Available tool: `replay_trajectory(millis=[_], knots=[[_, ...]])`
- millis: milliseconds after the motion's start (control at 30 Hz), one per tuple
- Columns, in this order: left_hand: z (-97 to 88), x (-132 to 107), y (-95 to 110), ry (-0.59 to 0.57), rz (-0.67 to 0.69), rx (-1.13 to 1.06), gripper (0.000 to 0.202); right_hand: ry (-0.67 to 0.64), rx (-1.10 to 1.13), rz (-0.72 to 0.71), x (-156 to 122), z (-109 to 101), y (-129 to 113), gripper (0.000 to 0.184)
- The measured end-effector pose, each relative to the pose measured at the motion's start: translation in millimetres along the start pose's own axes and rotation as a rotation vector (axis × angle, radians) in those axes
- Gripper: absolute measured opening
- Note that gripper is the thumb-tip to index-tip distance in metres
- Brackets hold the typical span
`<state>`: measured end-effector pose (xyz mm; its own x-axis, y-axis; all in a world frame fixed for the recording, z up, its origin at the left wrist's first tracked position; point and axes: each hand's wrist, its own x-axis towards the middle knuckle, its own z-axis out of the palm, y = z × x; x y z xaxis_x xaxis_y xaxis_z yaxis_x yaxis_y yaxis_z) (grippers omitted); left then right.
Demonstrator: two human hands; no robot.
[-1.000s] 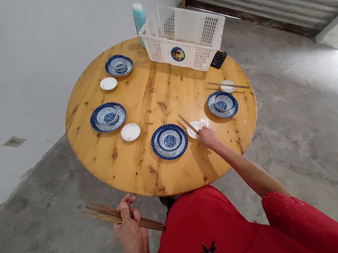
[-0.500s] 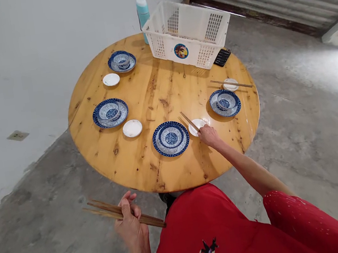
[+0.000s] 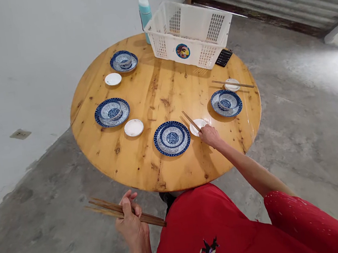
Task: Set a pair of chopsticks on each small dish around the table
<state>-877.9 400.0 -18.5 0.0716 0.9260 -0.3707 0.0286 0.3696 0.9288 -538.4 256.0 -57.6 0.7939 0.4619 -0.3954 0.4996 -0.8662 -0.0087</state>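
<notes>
My right hand (image 3: 209, 134) reaches over the round wooden table (image 3: 157, 90) and pinches the near end of a pair of chopsticks (image 3: 191, 121) resting across a small white dish (image 3: 197, 127). Just left of that dish lies a blue patterned plate (image 3: 172, 138). My left hand (image 3: 131, 223) hangs below the table's near edge, closed round a bundle of several brown chopsticks (image 3: 122, 211) that point left.
Three blue plates with bowls (image 3: 112, 112) (image 3: 123, 60) (image 3: 226, 102) stand round the table, with white dishes (image 3: 134, 127) (image 3: 113, 79) (image 3: 232, 84); the last bears chopsticks. At the back are a white basket (image 3: 190, 34), a teal bottle (image 3: 145, 14) and a black object (image 3: 224, 57). Concrete floor surrounds the table.
The view has shifted slightly, so the table sits a little further right. My right hand stays at the chopsticks on the white dish. My left hand keeps its bundle.
</notes>
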Motion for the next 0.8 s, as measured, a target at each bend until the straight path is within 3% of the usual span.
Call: replay_trajectory(millis=[300,467,633,733,800], knots=[[2.5,5,3,-0.023,0.033,0.011,0.028,0.090,0.060,0.008,-14,-21,2,0.040],[25.2,0,17,-0.073,0.026,-0.071,0.035,0.240,0.298,-0.215,-55,-39,-24,0.035],[50.3,4,25,-0.291,-0.101,-0.261,0.041,0.035,0.609,-0.595,-107,-37,-83,0.032],[55.8,4,26,-0.365,-0.156,-0.380,0.041,-0.110,0.673,-0.794,-127,-25,-118,0.033],[54.4,3,26,-0.382,-0.176,-0.430,0.040,-0.196,0.689,-0.852,-135,-17,-135,0.034]])
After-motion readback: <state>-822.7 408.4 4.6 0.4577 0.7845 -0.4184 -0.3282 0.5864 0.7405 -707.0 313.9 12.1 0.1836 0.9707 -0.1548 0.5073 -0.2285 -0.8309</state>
